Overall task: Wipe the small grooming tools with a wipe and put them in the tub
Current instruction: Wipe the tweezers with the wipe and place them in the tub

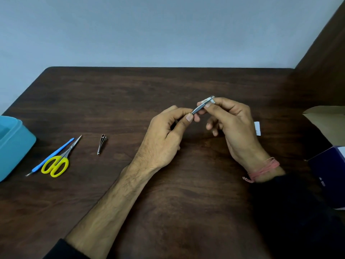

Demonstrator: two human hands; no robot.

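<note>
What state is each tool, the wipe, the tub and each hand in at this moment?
Metal tool: held above the table, between both hands.
Wipe: small pale piece wrapped round the tool's far end.
Left hand: pinches the tool's near end.
Right hand: pinches the wipe against the tool.
Nail clipper: lying on the table, untouched.
Yellow scissors: lying closed.
Blue tool: lying beside the scissors.
Tub: open, partly out of frame.

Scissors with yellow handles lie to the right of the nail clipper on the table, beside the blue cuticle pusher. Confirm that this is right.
Not right. The head view shows the scissors lying to the left of the nail clipper, not the right. They do lie on the table beside the blue cuticle pusher.
</note>
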